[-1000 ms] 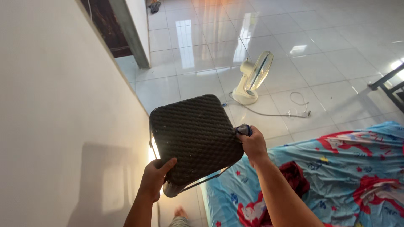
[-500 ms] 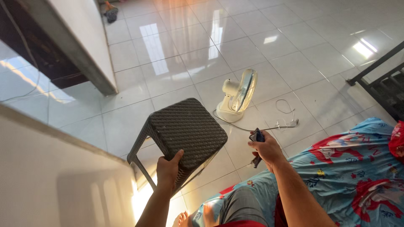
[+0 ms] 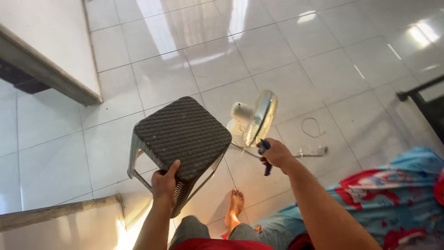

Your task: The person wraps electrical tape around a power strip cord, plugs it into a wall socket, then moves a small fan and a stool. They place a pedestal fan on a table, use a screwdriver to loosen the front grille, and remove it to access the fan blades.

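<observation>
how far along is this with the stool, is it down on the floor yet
Not quite. Done: the dark woven stool is upright, seat on top, legs pointing down at the tiled floor. In hand: the left hand grips the seat's near edge, holding it in the air, while the right hand holds a blue-handled tool. Left: the stool is not yet standing on the tiles beside the white fan.

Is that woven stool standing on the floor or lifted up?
Lifted and tilted: the left hand grips the stool by its seat edge, legs off the floor.
</observation>
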